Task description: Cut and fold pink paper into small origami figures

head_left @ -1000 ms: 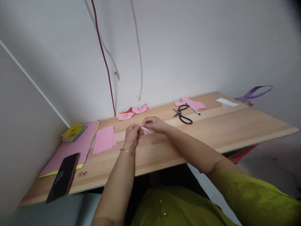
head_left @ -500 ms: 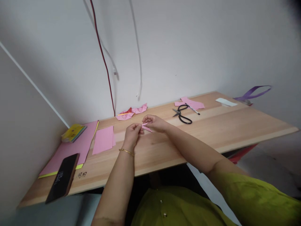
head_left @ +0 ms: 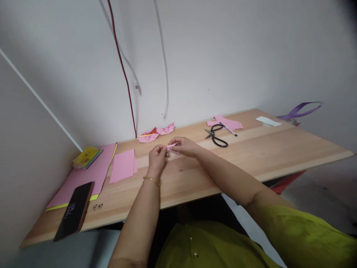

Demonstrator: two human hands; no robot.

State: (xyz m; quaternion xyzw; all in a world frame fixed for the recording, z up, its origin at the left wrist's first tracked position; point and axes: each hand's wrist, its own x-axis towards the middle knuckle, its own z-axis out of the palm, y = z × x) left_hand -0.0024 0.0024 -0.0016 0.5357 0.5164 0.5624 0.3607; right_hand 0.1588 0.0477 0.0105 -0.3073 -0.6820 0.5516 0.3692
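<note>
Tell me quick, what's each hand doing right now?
Left hand: closed, pinching a small folded piece of pink paper.
Right hand: fingers curled at that same paper; whether they grip it cannot be told.

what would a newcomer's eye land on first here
Probably the left hand and right hand, holding a small pink paper piece between them over the wooden table. Then the black-handled scissors, blades apart, to the right of the hands, and the dark phone at the table's near left edge.
</note>
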